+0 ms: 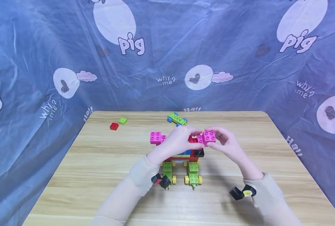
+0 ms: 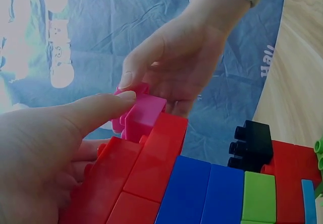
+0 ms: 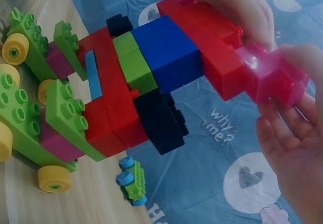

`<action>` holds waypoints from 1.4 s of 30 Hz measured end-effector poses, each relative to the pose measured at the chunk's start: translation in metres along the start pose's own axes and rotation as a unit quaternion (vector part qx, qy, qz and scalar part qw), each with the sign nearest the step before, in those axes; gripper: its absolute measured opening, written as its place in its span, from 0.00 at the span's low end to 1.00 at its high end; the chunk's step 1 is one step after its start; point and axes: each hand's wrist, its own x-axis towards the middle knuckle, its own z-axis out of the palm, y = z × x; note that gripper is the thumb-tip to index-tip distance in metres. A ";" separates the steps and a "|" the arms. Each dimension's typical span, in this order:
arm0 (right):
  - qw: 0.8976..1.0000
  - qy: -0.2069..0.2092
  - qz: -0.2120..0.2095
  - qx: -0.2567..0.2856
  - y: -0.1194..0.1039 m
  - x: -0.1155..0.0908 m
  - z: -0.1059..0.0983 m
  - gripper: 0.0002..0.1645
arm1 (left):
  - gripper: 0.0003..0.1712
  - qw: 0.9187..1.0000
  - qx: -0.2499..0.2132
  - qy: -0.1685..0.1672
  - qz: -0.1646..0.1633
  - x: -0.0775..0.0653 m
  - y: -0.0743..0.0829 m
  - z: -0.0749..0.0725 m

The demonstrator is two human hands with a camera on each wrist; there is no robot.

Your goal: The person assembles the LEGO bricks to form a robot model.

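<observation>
A toy-brick figure stands on the table, with stacked red bricks (image 3: 222,72), blue bricks (image 3: 166,52) and black side bricks (image 3: 159,120). Its two green wheeled bases (image 1: 194,179) have yellow wheels. Pink bricks jut from both top ends; the left pink brick (image 1: 155,138) is free of hands. At the right end, my right hand (image 1: 228,142) pinches the outer pink brick (image 1: 209,137) between thumb and fingers. My left hand (image 1: 180,138) grips the figure's top beside it, thumb on the inner pink brick (image 2: 146,114) and fingers behind the red ones.
Farther back on the table (image 1: 99,182) lies a green wheeled base with blue wheels (image 1: 177,118). A loose red brick (image 1: 114,126) and a lime green brick (image 1: 123,121) are at the back left. A blue printed cloth (image 1: 162,56) hangs around the table's back and sides.
</observation>
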 end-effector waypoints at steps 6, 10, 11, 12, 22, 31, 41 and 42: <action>1.000 -0.008 0.010 0.028 0.009 -0.003 0.003 0.34 | 0.29 0.998 -0.046 0.027 0.016 -0.003 0.000 -0.004; 0.999 -0.006 0.017 0.031 0.018 -0.007 0.007 0.35 | 0.25 0.997 -0.039 0.052 0.045 -0.007 0.002 -0.009; 0.999 -0.005 0.018 0.031 0.019 -0.008 0.009 0.35 | 0.24 0.996 -0.037 0.058 0.052 -0.009 0.003 -0.011; 0.999 -0.004 0.020 0.031 0.021 -0.009 0.010 0.35 | 0.23 0.996 -0.038 0.063 0.058 -0.011 0.003 -0.014; 0.999 0.012 0.029 0.038 0.027 -0.012 0.018 0.38 | 0.21 0.974 -0.049 0.172 0.141 -0.033 -0.001 -0.039; 0.998 0.022 0.052 0.027 0.031 -0.012 0.021 0.35 | 0.20 0.950 -0.043 0.268 0.155 -0.055 -0.031 -0.061; 0.998 0.018 0.067 0.009 0.032 -0.012 0.021 0.31 | 0.15 0.941 -0.033 0.336 0.036 -0.083 -0.089 -0.063; 0.997 0.018 0.070 0.008 0.031 -0.011 0.021 0.31 | 0.14 0.941 -0.033 0.335 0.023 -0.085 -0.095 -0.061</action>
